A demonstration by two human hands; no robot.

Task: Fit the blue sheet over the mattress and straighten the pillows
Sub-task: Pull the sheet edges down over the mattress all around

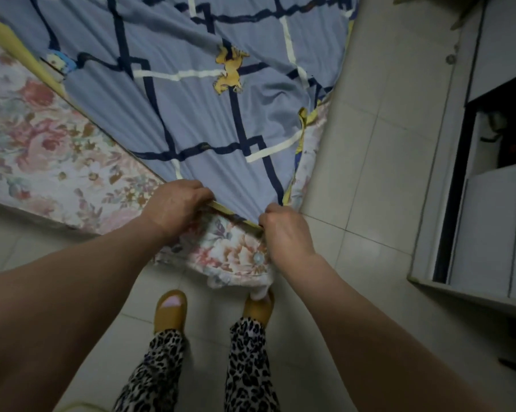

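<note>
The blue sheet (197, 114), with dark and white grid lines and a yellow animal print, lies stretched across the floral mattress (42, 144). Its yellow-trimmed edge ends at the mattress corner nearest me. My left hand (176, 206) grips that edge on the left of the corner. My right hand (283, 230) pinches the same edge on the right, about a hand's width away. The sheet is pulled taut toward both hands, with folds fanning out from them. The floral corner of the mattress (236, 254) shows bare below the hem. No pillows are in view.
A grey cabinet (488, 227) with an open dark compartment stands at the right, across a strip of tiled floor (369, 144). My feet in yellow slippers (170, 310) stand on the tiles just before the mattress corner.
</note>
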